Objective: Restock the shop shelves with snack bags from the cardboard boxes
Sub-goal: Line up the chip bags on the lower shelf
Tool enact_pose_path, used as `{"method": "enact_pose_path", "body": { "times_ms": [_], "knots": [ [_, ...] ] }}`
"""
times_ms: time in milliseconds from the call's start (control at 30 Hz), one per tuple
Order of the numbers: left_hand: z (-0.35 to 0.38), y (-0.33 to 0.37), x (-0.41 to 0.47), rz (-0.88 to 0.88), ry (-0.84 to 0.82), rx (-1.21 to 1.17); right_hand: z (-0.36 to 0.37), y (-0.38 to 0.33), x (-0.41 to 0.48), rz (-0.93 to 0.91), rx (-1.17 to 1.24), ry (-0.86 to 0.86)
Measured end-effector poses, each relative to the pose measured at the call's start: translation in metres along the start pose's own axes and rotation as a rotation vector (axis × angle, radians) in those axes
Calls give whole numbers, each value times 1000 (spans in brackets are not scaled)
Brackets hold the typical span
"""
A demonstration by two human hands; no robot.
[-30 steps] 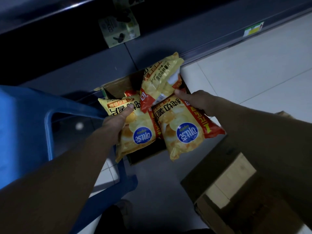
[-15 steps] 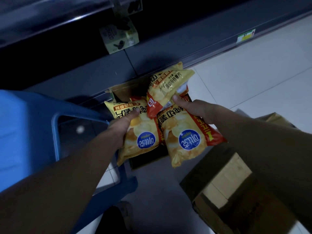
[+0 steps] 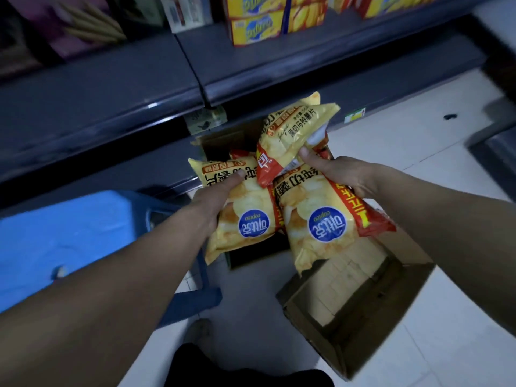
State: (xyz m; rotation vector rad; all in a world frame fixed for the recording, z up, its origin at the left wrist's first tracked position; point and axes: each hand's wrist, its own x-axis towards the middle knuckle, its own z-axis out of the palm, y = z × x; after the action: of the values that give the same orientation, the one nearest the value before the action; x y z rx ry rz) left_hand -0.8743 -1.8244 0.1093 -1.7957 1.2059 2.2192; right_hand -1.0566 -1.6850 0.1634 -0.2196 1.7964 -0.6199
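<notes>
Left hand (image 3: 220,191): grips 1 snack bag (image 3: 243,213) near its top edge. The thumb lies across the front; the fingers are hidden behind the bag.
Right hand (image 3: 335,171): pinches 2 bags together, the thumb on the upper bag (image 3: 296,132), with the lower bag (image 3: 321,219) hanging below the knuckles.
Bags' place: all 3 are in the air over the open cardboard box (image 3: 220,141). The shelf (image 3: 111,88) lies beyond the fingertips.
Step in hand: probably carrying the bags up to the shelf.
Doing it well: the 2-bag pinch looks the weaker hold, so lift level. Set the left bag down first, then free that hand to steady the pair. Hold by the seams, not the puffed middle.
Since 0.5 s ago: both holds are unchanged. The view has tipped upward, so yellow cartons (image 3: 257,26) above the fingertips now show.
</notes>
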Motion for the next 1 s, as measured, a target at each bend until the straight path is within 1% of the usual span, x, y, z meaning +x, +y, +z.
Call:
{"method": "enact_pose_path", "body": {
  "times_ms": [133, 200, 267, 367, 500, 600, 700, 800, 900, 1000],
  "knots": [
    [8, 49, -85, 40, -59, 23, -21, -41, -89, -38, 15, 41],
    [3, 72, -134, 79, -81, 42, -23, -64, -137, -61, -17, 67],
    [-3, 91, -169, 116, -73, 56, -19, -83, -170, -77, -30, 85],
    [-27, 112, -230, 171, -47, 67, -4, -109, -221, -149, -55, 87],
    [-72, 123, -290, 202, 46, 64, 28, -138, -265, -200, -92, 2],
    [-112, 118, -319, 190, 100, 29, 65, -154, -280, -205, -85, -48],
    [-160, 105, -329, 150, 158, 62, 109, -166, -282, -191, -117, -90],
    [-204, 90, -327, 115, 171, 33, 154, -169, -271, -161, -128, -132],
    [-242, 70, -315, 84, 224, 55, 196, -168, -253, -135, -116, -163],
    [-274, 55, -299, 33, 242, 8, 233, -169, -231, -98, -105, -189]
  ]
}}
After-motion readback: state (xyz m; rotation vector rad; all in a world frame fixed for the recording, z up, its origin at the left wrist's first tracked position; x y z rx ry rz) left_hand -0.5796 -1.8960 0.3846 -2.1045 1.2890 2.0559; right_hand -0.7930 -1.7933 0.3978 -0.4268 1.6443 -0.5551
